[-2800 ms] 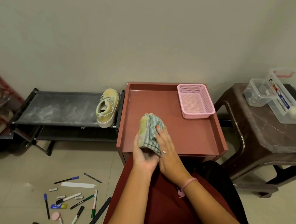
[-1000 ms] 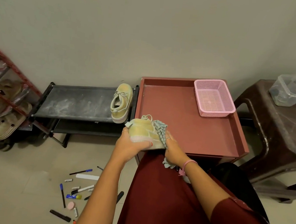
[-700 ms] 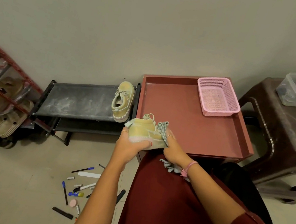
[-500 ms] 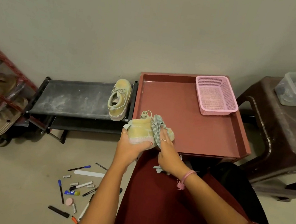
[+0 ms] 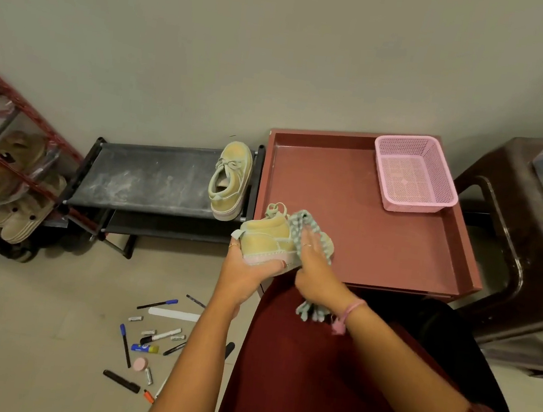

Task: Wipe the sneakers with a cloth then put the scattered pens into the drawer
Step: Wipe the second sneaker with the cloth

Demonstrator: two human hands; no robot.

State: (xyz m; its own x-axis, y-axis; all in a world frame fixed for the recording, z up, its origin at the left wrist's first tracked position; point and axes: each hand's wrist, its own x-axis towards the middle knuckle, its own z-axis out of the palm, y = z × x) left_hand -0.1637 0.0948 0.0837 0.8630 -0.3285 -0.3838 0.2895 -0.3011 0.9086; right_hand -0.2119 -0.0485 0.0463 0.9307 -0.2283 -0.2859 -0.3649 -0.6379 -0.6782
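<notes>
— Two sneakers in view. One (image 5: 267,240) held up at the near left corner of the red surface (image 5: 394,256), sole cupped in left hand (image 5: 244,271), fingers (image 5: 276,266) curled under and gripping it. Other sneaker (image 5: 230,179) parked on the dusty black shelf (image 5: 149,177), right end, apart from both hands.

— Right hand?

— Right hand (image 5: 315,270) pressed flat against the toe side, checked cloth (image 5: 299,223) pinned between palm and shoe. Fingers (image 5: 309,245) spread over the cloth, clamping it rather than clenched around it. Loose end of cloth hanging below the wrist.

— Step in hand?

— Wiping, first half of the task. Cannot tell from this view how much of the held shoe is done, nor whether the shelved one has been wiped.

— Pens?

— Untouched: pens (image 5: 148,345) scattered on the floor (image 5: 22,328), left of the knees, mixed with markers, caps and a small pink round thing. No open drawer visible; probably under the red surface, hidden by the lap.

— Next move?

— Likely: turn shoe in left hand, run cloth over remaining sides, set it beside its mate. Calls for firm sole grip so rubbing pressure doesn't twist it loose.
</notes>
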